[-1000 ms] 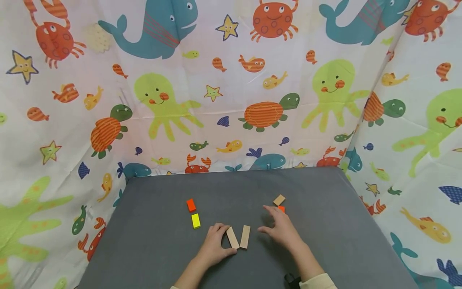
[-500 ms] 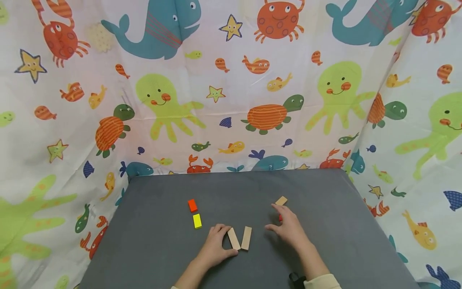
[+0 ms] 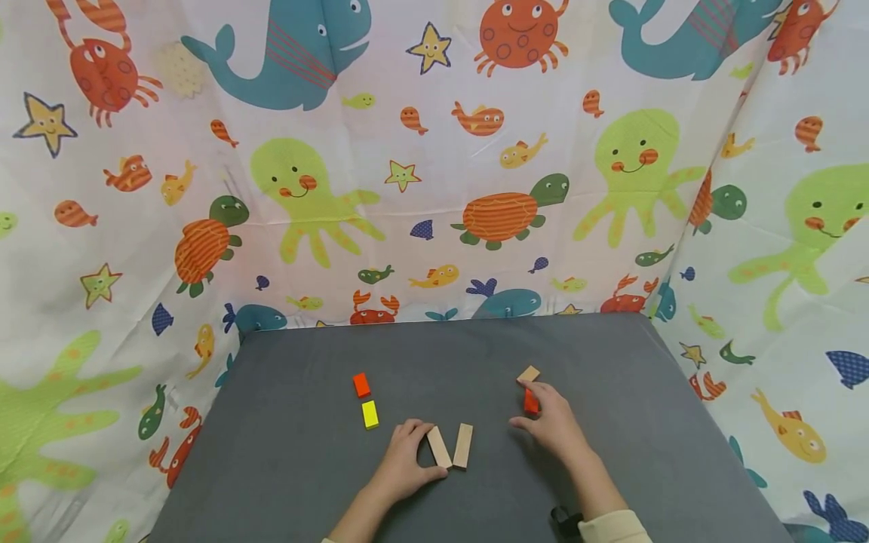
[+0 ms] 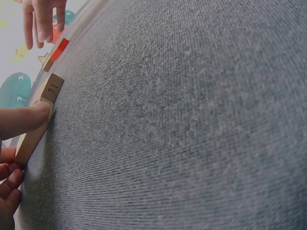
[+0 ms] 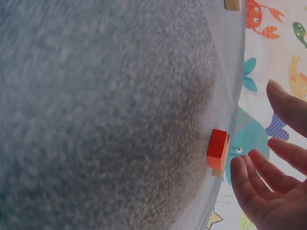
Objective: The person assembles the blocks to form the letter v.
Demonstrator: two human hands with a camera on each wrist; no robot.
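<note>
My left hand (image 3: 407,461) holds a plain wooden block (image 3: 439,447) between thumb and fingers on the grey table. A second wooden block (image 3: 463,446) stands just right of it; their near ends meet and their far ends spread apart. In the left wrist view the thumb lies at the end of the held block (image 4: 32,141), and "71" is printed on the block end (image 4: 52,87) beyond it. My right hand (image 3: 558,424), thumb and fingers spread, hovers by a red-orange block (image 3: 531,402). The right wrist view shows a gap between the fingertips and that red block (image 5: 218,147).
Behind the right-hand red block lies another plain wooden block (image 3: 528,374), set at an angle. To the left, an orange block (image 3: 362,385) and a yellow block (image 3: 370,415) lie in a line. A sea-animal curtain (image 3: 421,188) closes off the table's (image 3: 285,452) back and sides.
My right hand has shifted right over the red-orange block, which now shows between thumb and fingers. The left hand stays on its block.
</note>
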